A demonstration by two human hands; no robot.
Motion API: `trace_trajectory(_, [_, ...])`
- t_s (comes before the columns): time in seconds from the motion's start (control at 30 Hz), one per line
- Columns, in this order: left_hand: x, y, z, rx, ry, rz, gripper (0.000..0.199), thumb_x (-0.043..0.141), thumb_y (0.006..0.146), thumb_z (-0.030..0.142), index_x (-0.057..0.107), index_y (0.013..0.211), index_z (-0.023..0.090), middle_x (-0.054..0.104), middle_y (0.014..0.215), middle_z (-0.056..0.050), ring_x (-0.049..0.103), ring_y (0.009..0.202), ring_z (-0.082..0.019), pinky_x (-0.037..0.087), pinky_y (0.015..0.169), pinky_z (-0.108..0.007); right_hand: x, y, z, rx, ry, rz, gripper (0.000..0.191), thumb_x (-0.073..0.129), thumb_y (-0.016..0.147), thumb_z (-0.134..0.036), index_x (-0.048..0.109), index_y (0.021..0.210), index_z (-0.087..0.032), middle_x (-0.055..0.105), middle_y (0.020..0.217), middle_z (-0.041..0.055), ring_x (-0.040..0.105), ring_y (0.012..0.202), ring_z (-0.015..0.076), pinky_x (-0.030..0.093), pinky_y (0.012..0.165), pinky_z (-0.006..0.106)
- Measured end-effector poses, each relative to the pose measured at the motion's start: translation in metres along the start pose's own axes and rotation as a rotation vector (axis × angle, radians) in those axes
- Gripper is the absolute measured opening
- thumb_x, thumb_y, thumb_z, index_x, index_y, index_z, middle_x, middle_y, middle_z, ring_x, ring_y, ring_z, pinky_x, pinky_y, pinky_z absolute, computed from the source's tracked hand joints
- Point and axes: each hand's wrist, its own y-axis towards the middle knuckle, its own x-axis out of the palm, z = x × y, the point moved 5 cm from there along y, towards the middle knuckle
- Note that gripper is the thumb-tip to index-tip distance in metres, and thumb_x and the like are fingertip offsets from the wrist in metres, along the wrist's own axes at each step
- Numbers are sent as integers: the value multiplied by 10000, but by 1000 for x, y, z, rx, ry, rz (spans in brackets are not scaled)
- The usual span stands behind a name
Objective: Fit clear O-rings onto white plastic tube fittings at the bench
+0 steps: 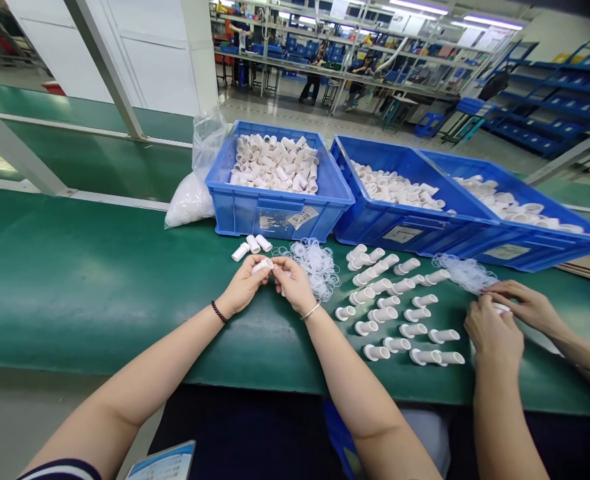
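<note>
Firstly, containers: three blue bins in a row along the far side of the green table (75, 287). Left bin (239, 217): white tubes (277, 163), jumbled, worn labels on its front. Middle bin (367, 223): short white parts (397, 187), heaped lower than its rim. Right bin (467, 248): more white parts (519, 207), some wider and ring-like. Clear bag (189, 200): beside the left bin, bulging with small pale contents too fine to name.

Hands: left hand (245, 287), fingers and thumb pinching a tube (263, 266) whose open end faces right; right hand (295, 287), fingertips bent in at that end, partly hiding it. Another white piece shows within the right fingers; its shape cannot be told.

Loose goods: three tubes (253, 245) just beyond the left hand; one heap of clear rings (317, 263) beside the right hand, before the left bin; a second heap (463, 272) before the right bin. Between the heaps, a group of collared tubes (385, 313), wider ends on the table.

At the right, a co-worker's hands (495, 330) closed round a white piece, largely covered, beside the second heap.
</note>
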Motion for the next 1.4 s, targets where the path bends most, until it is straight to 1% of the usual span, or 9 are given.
trace_trajectory(0.1, [2, 0, -2, -55, -131, 27, 241, 632, 805, 324, 514, 954, 176, 505, 815, 15, 460, 701, -81, 393, 665, -219, 2, 0, 1, -7, 1, 13, 350, 587, 797, -476, 623, 989, -186, 568, 704, -25, 465, 508, 59, 400, 388, 158])
trace_trajectory(0.4, [5, -2, -3, -151, -264, 62, 203, 610, 824, 334, 547, 913, 163, 535, 762, 11, 491, 638, -72, 425, 621, -216, -1, 1, 4, 16, 29, 13, 329, 612, 783, -476, 613, 934, -184, 586, 688, -22, 480, 504, 63, 396, 397, 159])
trace_trajectory(0.67, [5, -3, -7, -178, -298, 77, 183, 588, 841, 328, 536, 882, 157, 520, 694, 18, 493, 610, -77, 437, 606, -220, 1, 1, 4, -5, -42, 21, 347, 617, 780, -465, 591, 990, -189, 615, 928, 12, 532, 614, 61, 451, 481, 162])
trace_trajectory(0.83, [5, -3, -9, -237, -348, 61, 206, 594, 838, 343, 518, 842, 151, 536, 699, 8, 496, 596, -76, 427, 589, -218, 2, 1, 5, 6, 42, -43, 353, 591, 804, -461, 608, 1041, -200, 621, 853, 3, 568, 685, 80, 479, 567, 176])
trace_trajectory(1.07, [5, -3, -13, -247, -349, 60, 217, 588, 844, 350, 491, 864, 158, 531, 715, 12, 494, 599, -74, 415, 587, -214, 4, 0, 6, 18, 45, -28, 332, 612, 791, -445, 622, 1025, -209, 625, 832, -2, 576, 676, 79, 482, 576, 178])
trace_trajectory(1.2, [5, -5, -9, -145, -88, 49, 253, 543, 861, 417, 440, 926, 195, 516, 713, 23, 496, 614, -94, 402, 592, -226, 6, 1, 4, 9, 178, -26, 338, 676, 732, -427, 593, 971, -204, 601, 794, -13, 541, 573, 76, 499, 539, 209])
trace_trajectory(1.27, [-3, -3, 3, 4, 214, 81, 266, 522, 866, 434, 445, 977, 205, 557, 822, -15, 530, 705, -126, 418, 636, -255, -6, 3, -2, -8, 328, 60, 330, 659, 729, -446, 562, 946, -216, 593, 835, -10, 555, 611, 92, 498, 506, 208])
trace_trajectory(1.33, [-14, 0, 20, 206, 599, 150, 282, 532, 859, 417, 487, 1042, 207, 566, 1011, -70, 541, 895, -180, 430, 770, -311, -26, 6, -8, -21, 479, 166, 326, 604, 754, -490, 523, 940, -235, 581, 883, -6, 585, 703, 118, 510, 506, 218])
trace_trajectory(1.4, [-27, 5, 34, 344, 967, 232, 303, 553, 843, 385, 542, 1094, 215, 525, 1153, -104, 477, 1080, -247, 376, 919, -389, -45, 9, -11, -6, 499, 241, 327, 575, 766, -528, 491, 874, -232, 558, 831, -10, 590, 734, 137, 516, 510, 237])
